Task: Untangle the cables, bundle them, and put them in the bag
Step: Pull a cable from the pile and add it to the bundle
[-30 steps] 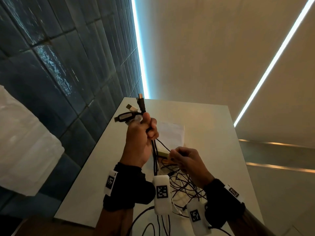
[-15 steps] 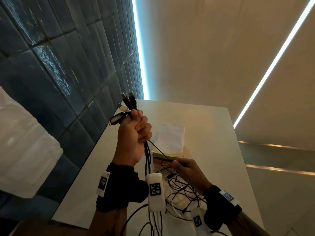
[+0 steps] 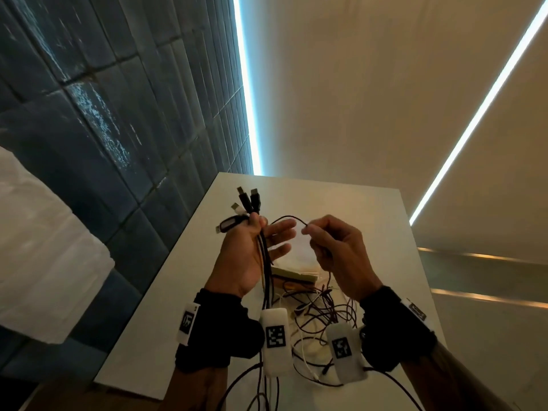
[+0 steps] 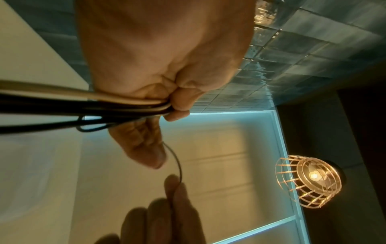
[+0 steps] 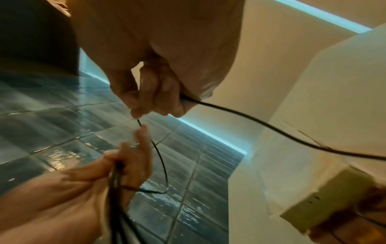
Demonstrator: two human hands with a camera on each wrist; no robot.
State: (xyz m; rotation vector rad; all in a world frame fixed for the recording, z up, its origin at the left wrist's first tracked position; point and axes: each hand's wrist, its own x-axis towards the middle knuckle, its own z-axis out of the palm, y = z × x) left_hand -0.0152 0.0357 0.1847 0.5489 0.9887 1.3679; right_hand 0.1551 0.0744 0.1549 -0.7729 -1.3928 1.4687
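My left hand (image 3: 261,223) is raised over the table and grips a bundle of black and white cables (image 3: 265,262) between thumb and forefinger, its other fingers stretched out. Several USB plugs (image 3: 249,200) stick up above it. My right hand (image 3: 307,229) pinches a thin black cable (image 3: 286,216) that arcs over from the left hand. The left wrist view shows the bundle (image 4: 83,105) pinched and the thin cable (image 4: 177,161). The right wrist view shows the pinch (image 5: 137,113). A loose tangle of cables (image 3: 323,310) lies below. A clear bag with a pale green strip (image 3: 293,275) lies behind the hands.
The white table (image 3: 370,221) runs along a dark blue tiled wall (image 3: 118,114) on the left. A large white object (image 3: 44,247) sits low at the left, off the table. A wire-cage lamp (image 4: 309,181) hangs overhead.
My right hand has risen from the tangle to the level of the left hand, drawing the thin cable up. The left hand's lower fingers have spread out from a fist.
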